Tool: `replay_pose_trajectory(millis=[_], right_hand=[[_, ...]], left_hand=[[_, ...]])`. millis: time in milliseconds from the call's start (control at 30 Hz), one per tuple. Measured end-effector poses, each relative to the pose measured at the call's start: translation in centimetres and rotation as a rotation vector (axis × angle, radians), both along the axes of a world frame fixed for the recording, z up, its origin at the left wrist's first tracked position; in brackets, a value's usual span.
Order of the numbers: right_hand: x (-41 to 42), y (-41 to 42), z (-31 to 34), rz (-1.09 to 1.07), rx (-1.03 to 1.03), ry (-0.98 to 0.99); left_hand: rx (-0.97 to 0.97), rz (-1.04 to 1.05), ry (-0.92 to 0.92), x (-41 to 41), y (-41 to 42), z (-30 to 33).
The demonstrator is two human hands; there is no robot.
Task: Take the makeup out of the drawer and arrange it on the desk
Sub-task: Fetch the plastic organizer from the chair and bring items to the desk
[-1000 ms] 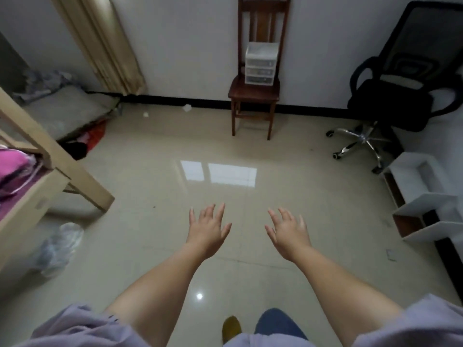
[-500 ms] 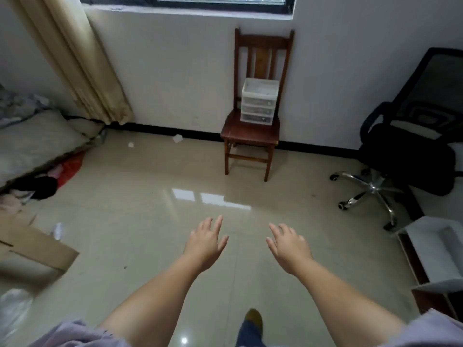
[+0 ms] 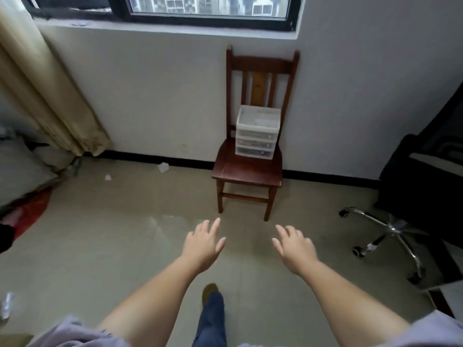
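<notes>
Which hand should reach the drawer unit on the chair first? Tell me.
Right, narrowly. The drawer unit sits on the wooden chair, ahead and slightly right of centre, so the right hand lines up closer than the left hand. Both are empty, open, and well short of it.

It was a lived-in home bedroom: a beige curtain (image 3: 47,96) hung beside a dark-framed window (image 3: 162,8), with grey bedding (image 3: 22,169) along the left wall.

Dim window (image 3: 208,6) daylight, soft wide-angle warping
</notes>
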State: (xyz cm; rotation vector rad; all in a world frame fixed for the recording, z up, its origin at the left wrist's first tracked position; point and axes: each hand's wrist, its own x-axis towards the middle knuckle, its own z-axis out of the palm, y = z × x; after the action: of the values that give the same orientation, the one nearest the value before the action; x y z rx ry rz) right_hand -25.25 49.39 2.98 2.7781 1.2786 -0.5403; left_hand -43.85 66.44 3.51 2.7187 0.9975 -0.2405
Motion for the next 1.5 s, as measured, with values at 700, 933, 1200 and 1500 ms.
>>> replay_pose_trajectory(millis=[700,933,1200,1500], right_hand=[[29.7,30.0,-4.5,-0.232,0.045,0.228],[37.1,37.6,-10.9,-0.426,0.091,0.537],[40.5,46.8,-18.1,-1.316,0.564,1.227],[41.6,50.1,-20.0,-1.752,1.053,1.509]], left_hand=[[-0.008,-0.167,0.032,35.4,31.3,-3.6],[0.028,-0.204,-0.05,45.3,37.1,-6.5],[-0.018,-0.28,-0.052,51.3,42.1,-11.8],[0.093,-0.253,-0.133,53.3,42.5,-12.4]])
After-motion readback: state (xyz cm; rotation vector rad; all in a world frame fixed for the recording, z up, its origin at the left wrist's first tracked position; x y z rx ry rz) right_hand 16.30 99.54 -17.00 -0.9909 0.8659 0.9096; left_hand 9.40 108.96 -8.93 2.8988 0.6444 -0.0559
